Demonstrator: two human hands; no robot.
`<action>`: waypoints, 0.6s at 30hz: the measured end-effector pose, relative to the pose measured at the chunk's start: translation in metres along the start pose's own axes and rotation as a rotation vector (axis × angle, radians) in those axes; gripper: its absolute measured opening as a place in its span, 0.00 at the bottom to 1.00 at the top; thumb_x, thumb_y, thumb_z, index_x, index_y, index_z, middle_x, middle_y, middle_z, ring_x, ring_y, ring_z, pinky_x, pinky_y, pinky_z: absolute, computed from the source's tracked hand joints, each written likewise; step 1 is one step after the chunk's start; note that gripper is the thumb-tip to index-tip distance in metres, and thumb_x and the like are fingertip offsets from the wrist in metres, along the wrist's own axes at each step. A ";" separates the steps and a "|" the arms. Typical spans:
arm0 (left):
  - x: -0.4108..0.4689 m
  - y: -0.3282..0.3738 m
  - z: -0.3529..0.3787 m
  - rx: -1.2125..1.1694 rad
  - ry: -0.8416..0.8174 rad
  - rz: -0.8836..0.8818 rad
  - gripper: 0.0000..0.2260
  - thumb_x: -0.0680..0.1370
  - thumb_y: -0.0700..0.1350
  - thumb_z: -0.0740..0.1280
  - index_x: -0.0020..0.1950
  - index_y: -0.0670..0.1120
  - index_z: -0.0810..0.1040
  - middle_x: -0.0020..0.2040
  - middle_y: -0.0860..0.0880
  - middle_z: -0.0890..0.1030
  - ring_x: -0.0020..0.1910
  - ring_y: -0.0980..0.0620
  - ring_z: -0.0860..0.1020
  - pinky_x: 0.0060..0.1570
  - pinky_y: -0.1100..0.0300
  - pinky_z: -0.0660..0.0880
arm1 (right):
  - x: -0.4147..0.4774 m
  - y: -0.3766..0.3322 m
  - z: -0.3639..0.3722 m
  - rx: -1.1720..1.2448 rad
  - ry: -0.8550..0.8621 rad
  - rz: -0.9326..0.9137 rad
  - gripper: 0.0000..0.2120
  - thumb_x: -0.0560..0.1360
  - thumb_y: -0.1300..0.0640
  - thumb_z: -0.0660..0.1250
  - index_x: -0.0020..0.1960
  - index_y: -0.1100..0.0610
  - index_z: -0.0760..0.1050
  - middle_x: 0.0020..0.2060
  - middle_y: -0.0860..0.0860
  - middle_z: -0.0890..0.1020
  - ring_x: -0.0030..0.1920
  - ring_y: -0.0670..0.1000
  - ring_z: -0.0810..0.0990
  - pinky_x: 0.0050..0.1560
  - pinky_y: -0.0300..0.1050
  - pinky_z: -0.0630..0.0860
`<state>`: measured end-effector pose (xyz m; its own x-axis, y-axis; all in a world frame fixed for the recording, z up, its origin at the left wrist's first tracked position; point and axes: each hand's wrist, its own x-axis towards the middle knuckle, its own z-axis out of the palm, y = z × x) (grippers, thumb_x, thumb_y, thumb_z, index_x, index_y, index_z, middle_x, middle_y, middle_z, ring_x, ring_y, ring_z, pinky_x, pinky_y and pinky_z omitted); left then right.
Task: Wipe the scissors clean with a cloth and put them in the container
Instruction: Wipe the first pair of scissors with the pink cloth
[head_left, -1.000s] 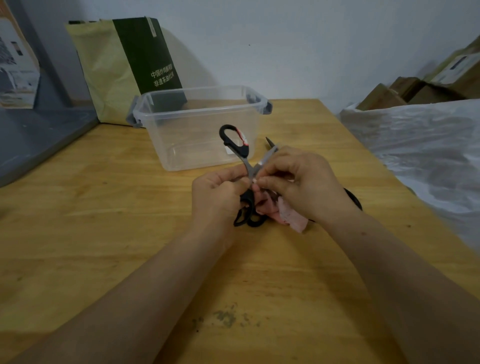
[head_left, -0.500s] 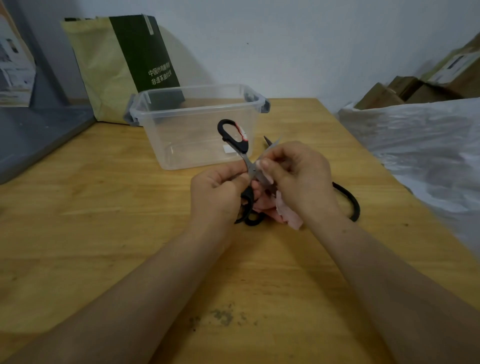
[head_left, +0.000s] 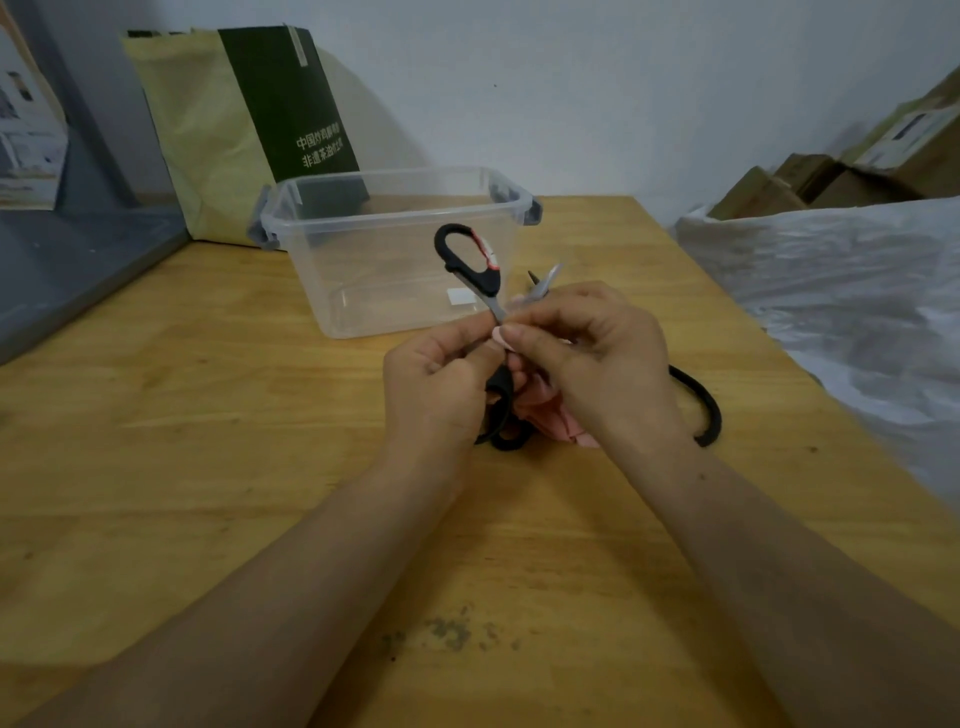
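A pair of scissors (head_left: 492, 296) with black handles and grey blades is held spread apart above the wooden table (head_left: 208, 415), in front of the clear plastic container (head_left: 363, 280). One handle loop with a red and white label points up. My left hand (head_left: 436, 389) grips the lower handle near the pivot. My right hand (head_left: 587, 358) pinches a pink cloth (head_left: 550, 423) against a blade beside the pivot. The blade's tip sticks out above my right fingers. Nothing shows inside the container.
A black curved loop (head_left: 707, 410) lies on the table behind my right wrist. A green and yellow paper bag (head_left: 249, 119) leans on the wall behind the container. A grey ledge (head_left: 78, 249) borders the left; white plastic sheeting (head_left: 831, 291) and cardboard boxes (head_left: 831, 176) border the right.
My right hand with the cloth has shifted slightly up and left along the blade. More of the black loop behind my right wrist now shows. The left hand's grip is the same.
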<state>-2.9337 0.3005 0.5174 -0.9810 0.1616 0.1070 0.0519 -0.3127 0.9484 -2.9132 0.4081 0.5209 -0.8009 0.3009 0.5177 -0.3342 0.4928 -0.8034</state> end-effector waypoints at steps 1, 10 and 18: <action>0.000 0.000 0.000 -0.004 -0.004 0.001 0.10 0.76 0.31 0.64 0.44 0.42 0.83 0.37 0.38 0.80 0.32 0.50 0.78 0.32 0.62 0.79 | 0.001 0.001 0.001 -0.006 0.016 -0.005 0.06 0.69 0.60 0.74 0.41 0.49 0.81 0.44 0.48 0.79 0.41 0.35 0.77 0.39 0.24 0.70; -0.002 -0.001 0.006 0.020 0.032 -0.032 0.14 0.76 0.30 0.64 0.39 0.47 0.81 0.30 0.51 0.83 0.30 0.56 0.81 0.31 0.66 0.77 | 0.014 0.009 -0.007 0.039 0.216 0.165 0.09 0.73 0.60 0.71 0.38 0.48 0.76 0.40 0.47 0.82 0.40 0.43 0.82 0.41 0.36 0.77; -0.003 0.001 0.002 0.000 -0.013 -0.040 0.15 0.75 0.30 0.64 0.36 0.46 0.84 0.31 0.45 0.82 0.29 0.52 0.79 0.29 0.61 0.77 | 0.003 -0.005 -0.005 0.284 0.012 0.305 0.03 0.71 0.63 0.73 0.40 0.58 0.80 0.28 0.55 0.82 0.26 0.51 0.80 0.25 0.47 0.79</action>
<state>-2.9300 0.3017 0.5189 -0.9799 0.1860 0.0725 0.0125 -0.3054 0.9522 -2.9117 0.4103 0.5277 -0.8791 0.4088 0.2452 -0.2075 0.1350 -0.9689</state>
